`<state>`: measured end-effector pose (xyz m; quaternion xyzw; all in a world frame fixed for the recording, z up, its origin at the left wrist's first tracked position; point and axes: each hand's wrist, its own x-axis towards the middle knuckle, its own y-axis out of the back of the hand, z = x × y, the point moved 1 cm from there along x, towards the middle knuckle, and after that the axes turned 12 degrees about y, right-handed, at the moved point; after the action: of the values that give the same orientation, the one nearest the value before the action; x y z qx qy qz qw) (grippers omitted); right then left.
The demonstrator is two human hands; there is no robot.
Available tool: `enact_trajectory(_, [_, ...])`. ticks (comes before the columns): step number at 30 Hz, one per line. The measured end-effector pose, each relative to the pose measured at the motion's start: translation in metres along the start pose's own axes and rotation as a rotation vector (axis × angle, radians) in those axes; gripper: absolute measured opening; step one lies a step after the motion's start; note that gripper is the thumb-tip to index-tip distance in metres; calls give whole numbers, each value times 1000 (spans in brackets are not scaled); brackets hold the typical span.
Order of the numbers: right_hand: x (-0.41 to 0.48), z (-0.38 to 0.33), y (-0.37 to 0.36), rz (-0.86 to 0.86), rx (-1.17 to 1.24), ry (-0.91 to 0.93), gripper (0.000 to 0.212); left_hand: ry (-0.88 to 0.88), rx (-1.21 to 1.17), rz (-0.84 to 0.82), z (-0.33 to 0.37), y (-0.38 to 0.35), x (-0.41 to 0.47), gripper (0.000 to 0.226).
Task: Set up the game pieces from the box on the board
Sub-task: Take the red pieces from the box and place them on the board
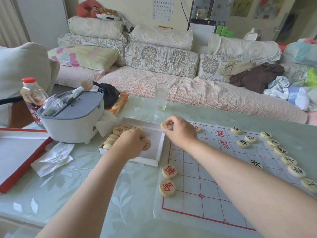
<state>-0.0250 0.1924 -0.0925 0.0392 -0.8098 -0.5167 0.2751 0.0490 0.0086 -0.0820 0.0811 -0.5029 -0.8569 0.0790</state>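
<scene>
A white paper board (197,182) with red grid lines lies on the table at the right. Left of it stands a shallow white box (158,152) holding several round wooden pieces (118,130). My left hand (130,143) is inside the box, fingers closed on a red-marked piece (147,145). My right hand (180,130) hovers over the box's far right corner, pinching another red-marked piece (166,125). Two red pieces (169,170) sit on the board's left edge, one more (197,128) at its far corner. Several black-marked pieces (281,151) line the right side.
A grey and white appliance (73,121) stands left of the box, with a sauce bottle (32,95) behind it. A drinking glass (161,96) stands at the table's far edge. Crumpled tissue (53,157) and a red-edged lid (18,157) lie at the left. A sofa runs behind.
</scene>
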Motion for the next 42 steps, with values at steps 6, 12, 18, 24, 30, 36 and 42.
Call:
enact_trajectory(6, [-10,38,6,-123,-92,-172,25,82,-329,43,21,-3,10,24])
enact_trajectory(12, [-15,33,-9,-212,-35,-118,24,156,-534,16,21,-9,21,18])
enact_trajectory(18, [-7,20,-7,-139,22,-83,25,228,-689,-11,18,-9,21,14])
enact_trajectory(24, [-9,-23,-4,-38,367,192,38,279,-793,-49,9,2,23,19])
enact_trajectory(30, [-3,-53,-9,-8,413,201,32,229,-829,-62,-7,13,21,13])
enact_trajectory(36, [-9,-50,-26,-121,124,91,41,75,13,231,-41,2,35,27])
enact_trajectory(42, [-13,-37,-35,-92,78,58,40,-78,323,33,-39,-15,49,34])
